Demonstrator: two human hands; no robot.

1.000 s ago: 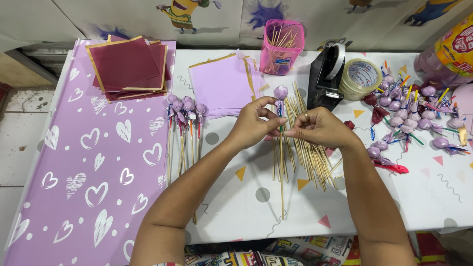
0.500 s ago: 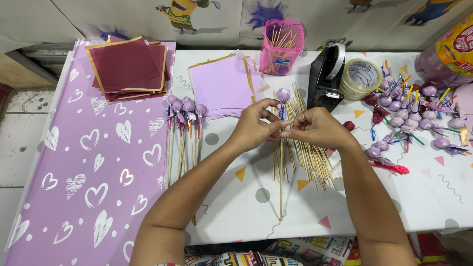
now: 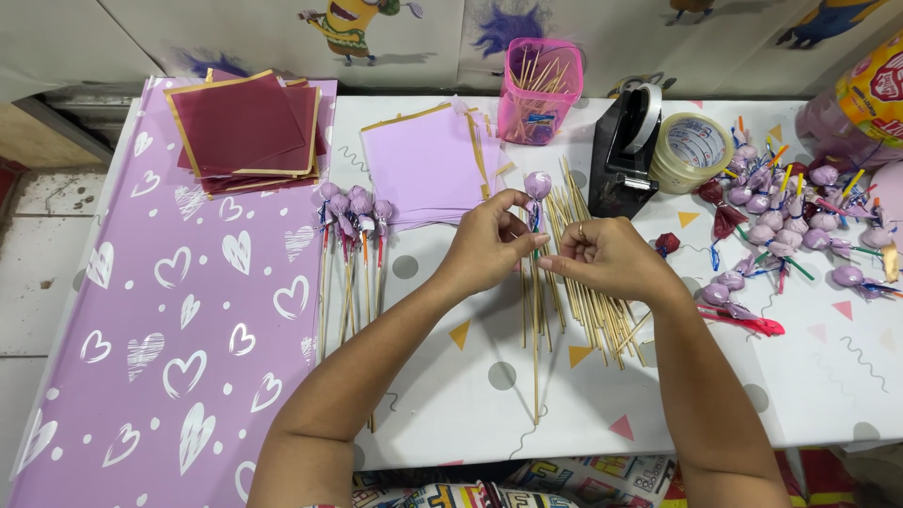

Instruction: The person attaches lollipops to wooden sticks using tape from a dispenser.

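My left hand [image 3: 486,242] pinches a lilac-wrapped lollipop [image 3: 537,184] against a long wooden skewer [image 3: 536,348] that points toward me. My right hand [image 3: 607,257] is closed on the same skewer just below the candy head, fingertips touching those of the left. Under both hands lies a loose pile of bare wooden skewers [image 3: 593,306]. A row of finished lilac lollipops on skewers [image 3: 353,212] lies to the left of my left hand.
Lilac paper squares [image 3: 423,165] and dark red squares [image 3: 243,127] lie at the back. A pink cup of sticks [image 3: 539,89], black tape dispenser [image 3: 632,155], tape roll [image 3: 693,150] and several wrapped lollipops [image 3: 781,221] are to the right. Heart-printed purple wrap [image 3: 169,310] covers the left.
Both hands shifted slightly up the skewer, staying pinched together at the lollipop's neck. Nothing else has moved.
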